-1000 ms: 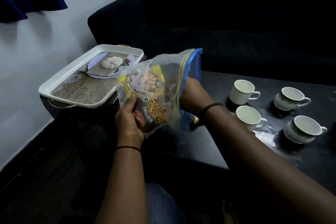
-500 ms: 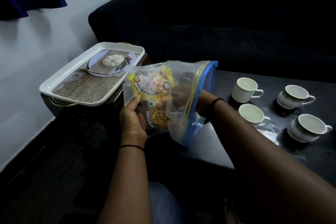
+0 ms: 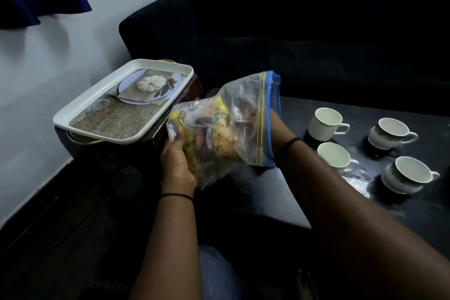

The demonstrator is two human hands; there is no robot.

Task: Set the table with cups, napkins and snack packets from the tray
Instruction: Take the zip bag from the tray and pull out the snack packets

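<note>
**Reaching into the bag for the snack packets**

The left hand (image 3: 179,165) holds a clear zip bag (image 3: 233,129) from below, its grip curled around the closed bottom end, in the air between the tray (image 3: 73,117) and the table (image 3: 414,214). The right hand (image 3: 246,114) is pushed in through the blue-edged mouth of the bag up to the wrist. It shows only dimly through the plastic, so whether its grip is spread or pinching a packet cannot be told. The snack packets (image 3: 219,139), yellow and dark red, lie inside the bag against the left palm.

To do this well, the left hand should probably keep the bottom steady and the mouth tilted toward the right arm, so a packet slides out without the plastic bunching around the wrist. Taking one packet at a time by its edge looks safer than dragging out several, as the mouth fits closely around the arm.

Four cups stand on the dark table to the right: a plain white cup (image 3: 325,123), a second white cup (image 3: 334,158), and two patterned cups (image 3: 388,133) (image 3: 409,174). They are close together and near the right forearm, so a wide swing of the elbow could knock them. A crinkled clear wrapper (image 3: 358,179) lies just beside the nearer cups. The tray sits on a low stand to the left, with nothing loose visible in it. No napkins are in sight.
</note>
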